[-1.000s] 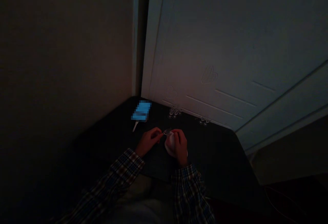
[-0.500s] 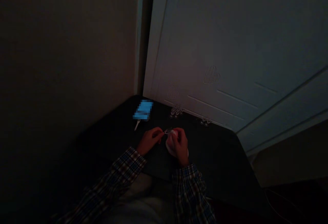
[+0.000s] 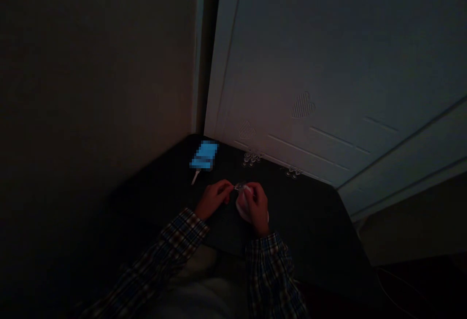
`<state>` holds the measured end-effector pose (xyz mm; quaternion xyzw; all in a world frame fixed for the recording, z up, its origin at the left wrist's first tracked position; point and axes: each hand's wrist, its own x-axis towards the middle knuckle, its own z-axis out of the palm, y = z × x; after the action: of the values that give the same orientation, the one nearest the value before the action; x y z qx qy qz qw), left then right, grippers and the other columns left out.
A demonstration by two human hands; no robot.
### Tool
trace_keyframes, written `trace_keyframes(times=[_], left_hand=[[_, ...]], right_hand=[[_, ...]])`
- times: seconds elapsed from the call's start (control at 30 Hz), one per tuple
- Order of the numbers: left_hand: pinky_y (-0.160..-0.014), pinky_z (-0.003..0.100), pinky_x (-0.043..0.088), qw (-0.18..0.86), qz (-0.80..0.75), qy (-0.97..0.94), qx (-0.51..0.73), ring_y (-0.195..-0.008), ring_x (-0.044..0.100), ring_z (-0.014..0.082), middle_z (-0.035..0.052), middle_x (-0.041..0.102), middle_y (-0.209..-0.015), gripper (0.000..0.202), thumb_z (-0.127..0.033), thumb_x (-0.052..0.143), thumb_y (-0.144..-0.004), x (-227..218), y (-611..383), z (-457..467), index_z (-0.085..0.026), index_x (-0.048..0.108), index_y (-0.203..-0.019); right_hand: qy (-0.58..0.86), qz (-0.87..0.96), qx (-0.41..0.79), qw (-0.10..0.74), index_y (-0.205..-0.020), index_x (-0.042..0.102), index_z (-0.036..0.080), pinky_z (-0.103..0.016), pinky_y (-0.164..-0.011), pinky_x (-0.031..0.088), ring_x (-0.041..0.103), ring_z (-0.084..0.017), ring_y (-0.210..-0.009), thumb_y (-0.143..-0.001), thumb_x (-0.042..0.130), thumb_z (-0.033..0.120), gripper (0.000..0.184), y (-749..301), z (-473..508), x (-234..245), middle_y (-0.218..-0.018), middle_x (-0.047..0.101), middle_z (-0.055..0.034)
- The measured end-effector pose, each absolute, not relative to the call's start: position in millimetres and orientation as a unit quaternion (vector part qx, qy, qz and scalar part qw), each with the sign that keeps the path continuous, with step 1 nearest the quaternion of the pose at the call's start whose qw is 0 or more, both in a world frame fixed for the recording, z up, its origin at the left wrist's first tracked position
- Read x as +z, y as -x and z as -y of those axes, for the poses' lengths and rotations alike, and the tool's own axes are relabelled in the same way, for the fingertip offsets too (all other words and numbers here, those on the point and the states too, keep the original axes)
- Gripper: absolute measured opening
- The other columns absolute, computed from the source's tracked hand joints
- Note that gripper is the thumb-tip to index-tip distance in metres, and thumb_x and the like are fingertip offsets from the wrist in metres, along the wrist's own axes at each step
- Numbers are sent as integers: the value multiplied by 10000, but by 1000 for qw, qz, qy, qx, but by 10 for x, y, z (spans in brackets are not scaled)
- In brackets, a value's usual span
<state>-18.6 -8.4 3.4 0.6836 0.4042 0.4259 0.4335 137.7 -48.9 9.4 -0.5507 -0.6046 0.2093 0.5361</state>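
Work seems unfinished — I see the right hand (image 3: 257, 205) gripping a pale round object (image 3: 241, 203), left hand (image 3: 213, 199) pinching a shiny piece (image 3: 239, 187) against it.

We see a very dim, grainy picture whose one bright spot is the glowing blue screen (image 3: 204, 155) at the far left of the table (image 3: 314, 221), itself blocked out in coarse pixels. A faint reddish light touches the left hand (image 3: 213, 200), the right hand (image 3: 257, 207) and the lower door (image 3: 328, 66), which cools to blue-grey toward the right. The left wall (image 3: 91, 90) and the near corners sink into black, and the door's straight lines bow toward the edges.
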Motion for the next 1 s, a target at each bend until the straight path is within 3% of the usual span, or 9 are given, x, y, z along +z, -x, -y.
trace_keyframes(times=[0.27, 1.0], left_hand=[[-487, 212, 384, 457, -397, -671, 429, -532, 534, 123, -24, 571, -569, 320, -436, 466, -818, 17, 179, 65, -180, 570, -980], [-490, 209, 401, 457, -402, -672, 422, -541, 542, 125, -16, 574, -584, 262, -416, 468, -814, 8, 176, 67, -185, 572, -883]], right_hand=[[551, 611, 203, 531, -927, 574, 199, -262, -767, 409, 540, -155, -850, -870, 448, 346, 202, -1380, 488, 81, -896, 591, -25], [556, 613, 191, 529, -903, 584, 200, -263, -749, 407, 545, -154, -817, -860, 457, 350, 202, -1385, 472, 62, -867, 596, -21]])
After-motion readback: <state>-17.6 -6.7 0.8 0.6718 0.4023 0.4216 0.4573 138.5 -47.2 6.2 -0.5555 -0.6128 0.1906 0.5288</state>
